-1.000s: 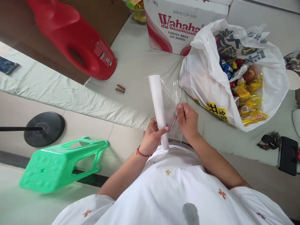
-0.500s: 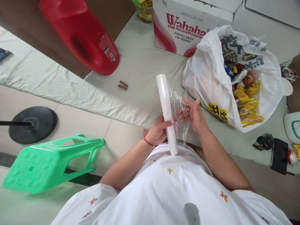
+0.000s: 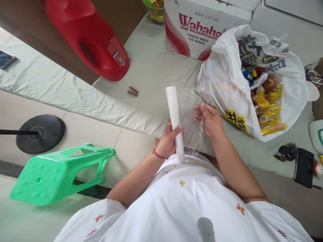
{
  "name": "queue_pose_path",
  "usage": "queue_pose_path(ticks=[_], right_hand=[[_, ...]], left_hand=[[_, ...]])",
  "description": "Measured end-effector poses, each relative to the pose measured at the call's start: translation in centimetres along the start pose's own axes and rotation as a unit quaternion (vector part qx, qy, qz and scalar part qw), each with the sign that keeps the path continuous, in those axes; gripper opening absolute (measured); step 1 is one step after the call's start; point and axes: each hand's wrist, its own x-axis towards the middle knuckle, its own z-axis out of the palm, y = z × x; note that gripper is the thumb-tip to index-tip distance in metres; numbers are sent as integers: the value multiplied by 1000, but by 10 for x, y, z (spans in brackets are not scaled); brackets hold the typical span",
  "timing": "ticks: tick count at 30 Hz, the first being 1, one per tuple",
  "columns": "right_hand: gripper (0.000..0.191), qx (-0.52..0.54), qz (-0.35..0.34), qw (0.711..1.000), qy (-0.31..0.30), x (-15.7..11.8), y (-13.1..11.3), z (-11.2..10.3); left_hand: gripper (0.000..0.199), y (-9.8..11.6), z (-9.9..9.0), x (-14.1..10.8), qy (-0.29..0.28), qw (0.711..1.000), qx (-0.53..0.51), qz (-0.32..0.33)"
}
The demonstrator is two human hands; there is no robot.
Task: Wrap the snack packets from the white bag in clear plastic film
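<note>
My left hand [image 3: 168, 141] is wrapped round a white roll of clear plastic film [image 3: 174, 104], held upright in front of my body and leaning slightly left. To its right, my right hand [image 3: 210, 119] is closed, pinching a loose sheet of clear plastic film [image 3: 199, 134] pulled away from the roll. The sheet hangs in creases between my two hands, down toward my shirt. Just beyond my right hand stands a white plastic bag [image 3: 217, 80], open, with several wrapped snacks [image 3: 266, 104] inside.
A red jug [image 3: 101, 50] and two small brown strips [image 3: 132, 91] are on the cloth-covered table [image 3: 151, 70]. Behind is a Wahaha carton [image 3: 196, 32]. A phone [image 3: 304, 168] and keys [image 3: 285, 153] lie at right. A green stool [image 3: 50, 174] and a black round base [image 3: 41, 132] stand at left.
My right hand has gone from spread fingers to a closed pinch on the film and drawn it away to the right. The roll has shifted slightly left in my left hand.
</note>
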Motion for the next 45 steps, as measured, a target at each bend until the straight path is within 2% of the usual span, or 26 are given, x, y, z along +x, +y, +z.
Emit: queue_pose_path(ticks=[2, 4, 7, 9, 10, 13, 16, 20, 22, 24, 27, 30, 33, 36, 38, 41, 45], right_hand=[[63, -61, -34, 997, 39, 1, 5, -1], [63, -156, -92, 979, 88, 3, 10, -5], [62, -303, -196, 920, 150, 8, 12, -16], [61, -358, -236, 890, 156, 10, 10, -24], [60, -369, -243, 885, 147, 11, 8, -27], [58, -359, -234, 897, 111, 10, 2, -35], [59, -363, -232, 896, 107, 7, -5, -44], [59, -413, -250, 867, 125, 7, -16, -61], [59, -419, -249, 864, 124, 8, -20, -70], [58, -411, -240, 872, 116, 9, -20, -77], [57, -402, -222, 882, 107, 12, -17, -86], [57, -403, -213, 883, 114, 13, -12, -93], [56, -393, -202, 889, 123, 10, -6, -98], [56, -392, -193, 891, 122, 4, 3, -97], [57, -406, -195, 885, 116, 0, 10, -94], [56, -436, -191, 872, 116, -7, 19, -91], [56, -501, -192, 832, 144, -14, 27, -96]], left_hand=[[54, 4, -1, 3, -12, 999, 31, 9], [55, 12, -1, 6, -23, 999, 48, 6], [53, 24, -6, 12, 1, 999, 48, 9], [48, 31, -11, 15, 6, 998, 63, -4], [45, 34, -14, 16, 0, 998, 67, -18], [42, 39, -21, 19, -34, 997, 35, -64], [51, 39, -23, 22, -52, 996, 20, -75], [57, 40, -23, 30, -23, 992, 97, -80], [50, 41, -22, 32, -4, 989, 119, -85], [41, 42, -21, 31, 0, 992, 90, -92], [36, 48, -21, 25, -36, 993, 13, -112], [45, 57, -26, 20, -72, 990, 12, -118], [51, 67, -39, 20, -44, 993, 64, -93], [45, 75, -54, 21, 11, 990, 114, -78], [40, 79, -62, 19, 22, 989, 123, -83], [34, 84, -71, 13, -15, 990, 100, -102], [46, 92, -82, 8, -48, 989, 90, -104]])
